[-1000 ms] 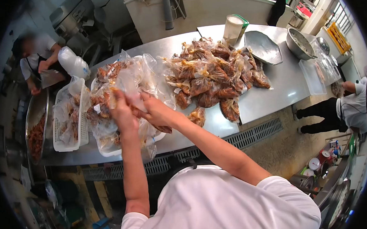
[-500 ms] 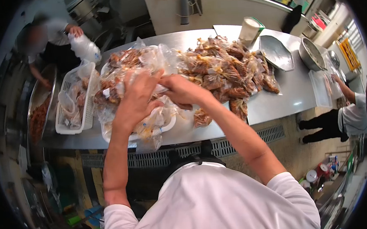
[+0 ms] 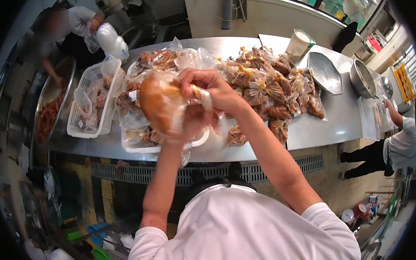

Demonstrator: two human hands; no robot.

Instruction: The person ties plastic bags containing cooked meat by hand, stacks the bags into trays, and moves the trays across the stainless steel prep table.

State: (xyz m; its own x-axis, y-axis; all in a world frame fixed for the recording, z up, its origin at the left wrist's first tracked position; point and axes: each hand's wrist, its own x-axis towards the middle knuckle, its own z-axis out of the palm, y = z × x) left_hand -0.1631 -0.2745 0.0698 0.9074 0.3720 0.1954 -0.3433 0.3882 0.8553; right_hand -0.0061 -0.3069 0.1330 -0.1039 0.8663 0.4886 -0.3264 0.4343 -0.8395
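A clear plastic bag of orange-brown food point(image 3: 161, 103), blurred by motion, is held up over the white basket point(image 3: 164, 147) in front of me. My right hand point(image 3: 210, 88) is closed on the bag's twisted neck. Just below the neck, against the bag's underside, is my left hand point(image 3: 190, 126). Its fingers are smeared and partly covered by the bag, so their grip is unclear. In the basket lie more plastic bags of brown food. To the right is a heap of tied bags of brown food point(image 3: 266, 82).
At left are a white perforated basket with bags point(image 3: 95, 129) and a metal basin of brown food point(image 3: 45, 122), where a co-worker point(image 3: 78, 24) reaches in. On the steel table point(image 3: 311, 131) at right are a metal tray point(image 3: 325, 74), a tub point(image 3: 300, 44) and a bowl point(image 3: 363, 78). Another person point(image 3: 399, 139) stands far right.
The bag of orange-brown food has come up off the basket into view. My right hand now grips its neck, and my left hand has moved down and right beneath it.
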